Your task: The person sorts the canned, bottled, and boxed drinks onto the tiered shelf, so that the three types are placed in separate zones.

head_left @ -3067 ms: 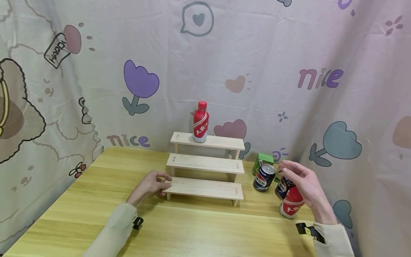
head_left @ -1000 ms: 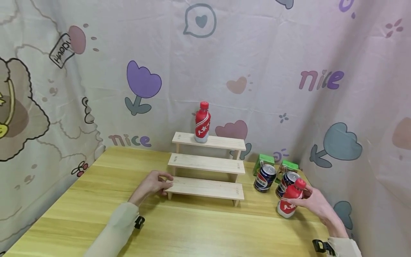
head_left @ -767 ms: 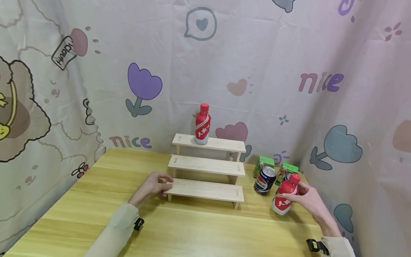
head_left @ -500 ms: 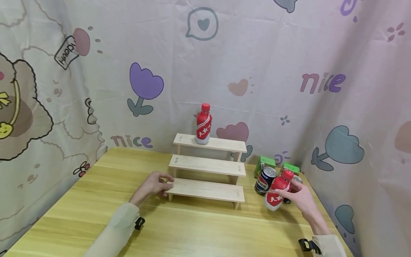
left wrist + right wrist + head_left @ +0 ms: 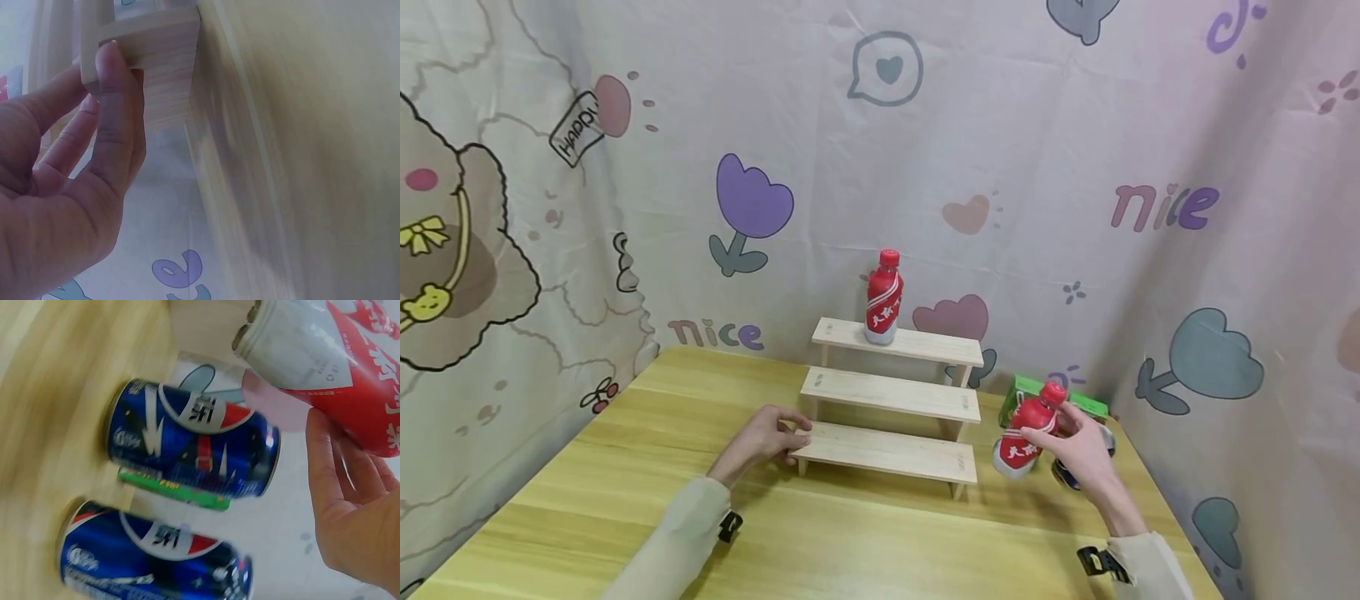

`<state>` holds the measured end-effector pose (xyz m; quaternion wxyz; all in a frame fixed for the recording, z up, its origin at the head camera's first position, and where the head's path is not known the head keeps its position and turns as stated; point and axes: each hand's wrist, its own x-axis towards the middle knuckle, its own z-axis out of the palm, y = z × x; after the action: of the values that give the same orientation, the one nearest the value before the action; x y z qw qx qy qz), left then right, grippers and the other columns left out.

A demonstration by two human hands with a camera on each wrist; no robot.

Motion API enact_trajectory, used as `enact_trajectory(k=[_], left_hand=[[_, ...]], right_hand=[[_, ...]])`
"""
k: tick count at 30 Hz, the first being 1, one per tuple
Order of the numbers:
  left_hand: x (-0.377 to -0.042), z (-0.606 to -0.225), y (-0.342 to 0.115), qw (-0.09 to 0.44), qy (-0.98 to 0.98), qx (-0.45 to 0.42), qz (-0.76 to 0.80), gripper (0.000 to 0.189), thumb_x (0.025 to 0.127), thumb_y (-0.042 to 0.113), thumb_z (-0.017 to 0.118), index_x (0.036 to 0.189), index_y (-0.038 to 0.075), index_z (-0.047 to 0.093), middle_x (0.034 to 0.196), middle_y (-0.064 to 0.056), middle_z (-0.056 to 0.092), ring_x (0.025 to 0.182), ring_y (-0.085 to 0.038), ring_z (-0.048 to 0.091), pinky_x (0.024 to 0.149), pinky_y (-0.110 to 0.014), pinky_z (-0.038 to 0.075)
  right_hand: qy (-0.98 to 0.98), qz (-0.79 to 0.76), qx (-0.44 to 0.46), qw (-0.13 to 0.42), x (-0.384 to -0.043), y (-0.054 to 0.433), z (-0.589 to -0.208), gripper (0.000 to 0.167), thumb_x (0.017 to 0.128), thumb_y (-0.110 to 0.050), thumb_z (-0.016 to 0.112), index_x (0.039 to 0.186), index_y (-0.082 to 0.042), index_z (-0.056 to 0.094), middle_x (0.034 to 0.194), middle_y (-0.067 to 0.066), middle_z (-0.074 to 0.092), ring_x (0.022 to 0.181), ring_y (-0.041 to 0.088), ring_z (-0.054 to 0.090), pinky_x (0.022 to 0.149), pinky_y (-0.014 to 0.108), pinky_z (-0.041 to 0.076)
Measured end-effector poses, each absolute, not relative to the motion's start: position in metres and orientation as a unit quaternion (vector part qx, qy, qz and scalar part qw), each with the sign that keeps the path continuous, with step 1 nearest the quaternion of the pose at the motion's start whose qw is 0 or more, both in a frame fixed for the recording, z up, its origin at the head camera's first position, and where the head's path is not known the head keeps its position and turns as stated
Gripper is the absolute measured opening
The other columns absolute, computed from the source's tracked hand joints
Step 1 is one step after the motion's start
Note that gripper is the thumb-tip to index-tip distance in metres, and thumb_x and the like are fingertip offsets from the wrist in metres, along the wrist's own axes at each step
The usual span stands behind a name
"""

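Observation:
My right hand [image 5: 1086,457] grips a red-and-white plastic bottle [image 5: 1027,432] by its side, tilted and lifted off the table. In the right wrist view the bottle [image 5: 359,375] hangs beyond the tops of two blue soda cans, one can [image 5: 194,437] nearer it and another can [image 5: 156,556] farther away. At the left end of a three-tier wooden display stand [image 5: 883,450], my left hand [image 5: 766,435] pinches the lowest board between thumb and fingers; the left wrist view shows this board end [image 5: 169,47] up close. A matching red bottle [image 5: 883,307] stands upright on the top tier.
Behind the held bottle are green cartons [image 5: 1093,406], partly covered by the bottle and hand. In the head view one can [image 5: 1064,475] shows partly behind the right hand. The wooden table [image 5: 865,550] meets a printed curtain [image 5: 1037,108] at the back and sides.
The right hand reached down to the bottle beside the cans, took hold of it, lifted it and carried it left toward the stand, tilting it. The left hand stays on the lowest board.

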<state>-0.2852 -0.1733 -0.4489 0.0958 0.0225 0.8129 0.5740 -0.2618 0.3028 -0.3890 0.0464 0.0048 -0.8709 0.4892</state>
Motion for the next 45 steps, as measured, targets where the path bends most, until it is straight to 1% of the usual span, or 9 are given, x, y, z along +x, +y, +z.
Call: enact_trajectory(k=[6, 9, 11, 14, 20, 26, 32, 38, 45], left_hand=[[-0.284, -0.45, -0.173, 0.091, 0.818, 0.02, 0.567, 0.027, 0.085, 0.001, 0.072, 0.111, -0.005, 0.066, 0.072, -0.012, 0.063, 0.053, -0.017, 0.06, 0.061, -0.042, 0.062], [-0.284, -0.452, -0.174, 0.093, 0.819, 0.022, 0.566, 0.027, 0.085, 0.001, 0.072, 0.111, -0.005, 0.066, 0.072, -0.012, 0.063, 0.053, -0.017, 0.06, 0.061, -0.043, 0.062], [-0.284, -0.452, -0.174, 0.095, 0.819, 0.022, 0.565, 0.027, 0.086, 0.001, 0.072, 0.111, -0.004, 0.067, 0.072, -0.012, 0.063, 0.054, -0.018, 0.061, 0.061, -0.042, 0.062], [-0.285, -0.451, -0.174, 0.097, 0.821, 0.024, 0.562, 0.027, 0.085, 0.002, 0.072, 0.111, -0.004, 0.067, 0.072, -0.012, 0.064, 0.055, -0.019, 0.062, 0.061, -0.041, 0.062], [-0.286, -0.45, -0.175, 0.094, 0.82, 0.028, 0.564, 0.027, 0.085, 0.001, 0.072, 0.11, -0.005, 0.067, 0.072, -0.012, 0.064, 0.054, -0.018, 0.061, 0.06, -0.042, 0.062], [-0.286, -0.452, -0.175, 0.097, 0.823, 0.026, 0.559, 0.027, 0.086, 0.001, 0.072, 0.111, -0.005, 0.066, 0.073, -0.012, 0.065, 0.055, -0.018, 0.062, 0.06, -0.04, 0.062], [-0.287, -0.452, -0.174, 0.095, 0.823, 0.025, 0.559, 0.027, 0.085, 0.003, 0.073, 0.111, -0.003, 0.067, 0.073, -0.012, 0.064, 0.055, -0.019, 0.063, 0.061, -0.04, 0.062], [-0.285, -0.451, -0.174, 0.095, 0.822, 0.031, 0.56, 0.029, 0.085, 0.003, 0.073, 0.113, -0.005, 0.066, 0.074, -0.012, 0.064, 0.055, -0.018, 0.062, 0.06, -0.041, 0.062], [-0.286, -0.452, -0.174, 0.095, 0.822, 0.032, 0.561, 0.029, 0.085, 0.003, 0.073, 0.113, -0.005, 0.066, 0.074, -0.012, 0.065, 0.055, -0.018, 0.062, 0.06, -0.041, 0.062]], right_hand=[[-0.85, 0.521, 0.016, 0.08, -0.267, 0.288, -0.382, 0.078, 0.086, -0.036, 0.075, 0.149, -0.008, 0.038, 0.133, 0.02, 0.058, 0.096, -0.003, 0.059, 0.082, 0.018, 0.054], [-0.834, 0.544, 0.021, 0.094, -0.269, 0.28, -0.379, 0.077, 0.087, -0.033, 0.075, 0.149, -0.005, 0.038, 0.135, 0.022, 0.057, 0.095, -0.005, 0.059, 0.081, 0.016, 0.055], [-0.822, 0.558, 0.027, 0.108, -0.271, 0.273, -0.377, 0.076, 0.087, -0.03, 0.075, 0.149, -0.004, 0.039, 0.133, 0.023, 0.058, 0.095, -0.005, 0.061, 0.08, 0.015, 0.055], [-0.813, 0.566, 0.039, 0.13, -0.274, 0.264, -0.374, 0.071, 0.087, -0.028, 0.076, 0.146, -0.004, 0.044, 0.128, 0.02, 0.062, 0.095, -0.004, 0.062, 0.081, 0.015, 0.056], [-0.82, 0.546, 0.071, 0.154, -0.286, 0.25, -0.364, 0.065, 0.086, -0.033, 0.076, 0.142, -0.011, 0.052, 0.122, 0.012, 0.067, 0.097, -0.002, 0.063, 0.081, 0.017, 0.055], [-0.811, 0.555, 0.099, 0.157, -0.296, 0.238, -0.357, 0.063, 0.085, -0.031, 0.078, 0.139, -0.011, 0.054, 0.122, 0.015, 0.067, 0.097, 0.002, 0.064, 0.08, 0.02, 0.057], [-0.806, 0.565, 0.097, 0.15, -0.302, 0.228, -0.354, 0.066, 0.083, -0.032, 0.079, 0.14, -0.011, 0.054, 0.124, 0.016, 0.066, 0.098, 0.004, 0.064, 0.08, 0.02, 0.057], [-0.795, 0.579, 0.106, 0.145, -0.309, 0.218, -0.347, 0.067, 0.082, -0.034, 0.08, 0.14, -0.012, 0.054, 0.124, 0.015, 0.066, 0.098, 0.006, 0.065, 0.079, 0.021, 0.059], [-0.798, 0.57, 0.128, 0.148, -0.321, 0.2, -0.334, 0.068, 0.083, -0.037, 0.079, 0.14, -0.013, 0.053, 0.122, 0.014, 0.067, 0.098, 0.009, 0.066, 0.08, 0.021, 0.058]])
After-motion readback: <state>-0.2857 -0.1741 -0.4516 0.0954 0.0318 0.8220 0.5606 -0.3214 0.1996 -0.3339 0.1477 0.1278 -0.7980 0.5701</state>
